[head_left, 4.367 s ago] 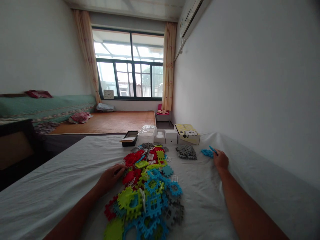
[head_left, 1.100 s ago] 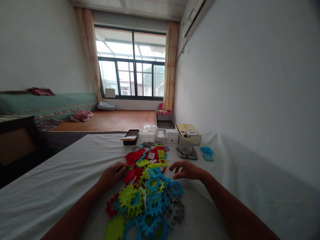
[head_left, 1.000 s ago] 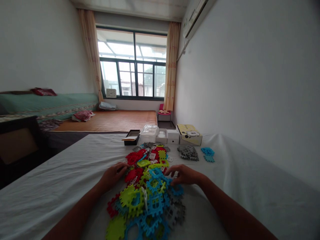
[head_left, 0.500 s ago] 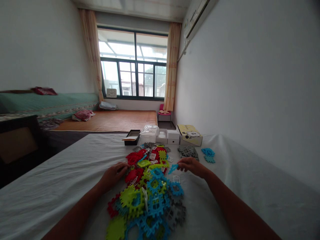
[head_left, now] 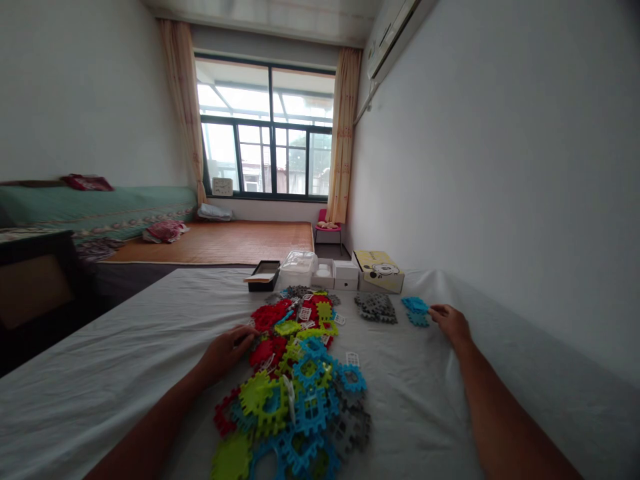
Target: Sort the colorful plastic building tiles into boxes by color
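Observation:
A long heap of interlocking plastic building tiles (head_left: 310,400) in red, lime green, blue, grey and white runs down the middle of the cloth-covered table (head_left: 165,320). My left hand (head_left: 231,348) rests at the heap's left side, its fingers loosely bent beside the red tiles (head_left: 269,351), thumb and forefinger apart, with nothing visible in them. Over on the right, my right hand (head_left: 453,323) pinches the edge of a blue tile (head_left: 424,307) at a small stack of blue tiles (head_left: 417,320). Its fingertips partly cover that edge.
A stack of grey tiles (head_left: 375,309) lies left of the blue ones. Along the far edge stand a black open box (head_left: 263,283), a clear plastic container (head_left: 298,270), white boxes (head_left: 345,275) and a yellow cartoon box (head_left: 379,272). A wall (head_left: 500,167) rises at the right.
My right hand has moved right from beside the heap to the small blue stack, carrying a blue tile. My left hand has stayed in place.

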The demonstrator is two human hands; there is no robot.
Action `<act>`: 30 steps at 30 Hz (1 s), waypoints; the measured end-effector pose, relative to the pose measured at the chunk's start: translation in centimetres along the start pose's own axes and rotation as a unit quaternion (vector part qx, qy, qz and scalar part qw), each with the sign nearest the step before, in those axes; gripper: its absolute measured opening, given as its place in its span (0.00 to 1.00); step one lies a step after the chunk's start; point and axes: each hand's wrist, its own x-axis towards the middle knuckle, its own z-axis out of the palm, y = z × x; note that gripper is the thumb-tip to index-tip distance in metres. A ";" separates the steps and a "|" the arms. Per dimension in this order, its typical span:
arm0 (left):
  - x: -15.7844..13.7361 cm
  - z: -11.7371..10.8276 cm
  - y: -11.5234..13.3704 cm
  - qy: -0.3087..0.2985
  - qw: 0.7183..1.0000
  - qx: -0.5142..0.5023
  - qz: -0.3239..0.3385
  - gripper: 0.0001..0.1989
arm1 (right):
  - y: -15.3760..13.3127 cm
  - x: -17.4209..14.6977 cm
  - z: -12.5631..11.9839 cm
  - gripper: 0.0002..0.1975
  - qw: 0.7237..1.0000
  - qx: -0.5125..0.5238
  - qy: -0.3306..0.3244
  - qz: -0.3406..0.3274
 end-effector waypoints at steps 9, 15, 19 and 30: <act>-0.1 0.1 -0.2 0.004 1.000 0.007 0.006 0.17 | 2.1 0.8 -1.5 0.17 0.983 -0.170 0.056 0.031; -0.2 0.0 0.1 0.002 1.000 0.002 0.014 0.17 | 2.6 0.1 -2.4 0.16 0.965 -0.244 0.064 0.077; -0.2 -0.1 0.4 0.008 1.000 0.001 0.014 0.16 | 2.0 -0.2 -1.8 0.14 0.956 -0.287 0.000 0.059; -0.2 -0.1 0.4 0.006 1.000 -0.005 0.010 0.17 | -3.9 -1.8 1.1 0.16 0.968 -0.232 -0.005 -0.094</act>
